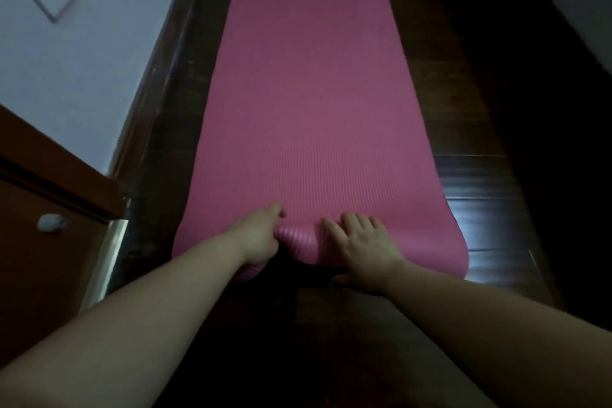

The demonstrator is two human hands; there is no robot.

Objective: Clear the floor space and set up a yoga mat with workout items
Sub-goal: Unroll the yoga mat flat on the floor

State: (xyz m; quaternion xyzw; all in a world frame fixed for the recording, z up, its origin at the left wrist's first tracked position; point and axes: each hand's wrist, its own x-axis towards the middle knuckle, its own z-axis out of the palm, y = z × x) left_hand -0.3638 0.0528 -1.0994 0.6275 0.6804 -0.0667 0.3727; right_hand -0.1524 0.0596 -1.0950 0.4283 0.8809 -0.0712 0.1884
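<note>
A pink ribbed yoga mat lies stretched away from me along the dark wooden floor. Its near end still curls up into a small roll. My left hand rests on the left part of that curled end, fingers bent around its edge. My right hand lies flat on the roll a little to the right, fingers straight and spread, thumb down at the near edge.
A white wall with a dark skirting board runs along the mat's left side. A brown wooden cabinet with a round knob stands near left. Dark floorboards lie to the right of the mat.
</note>
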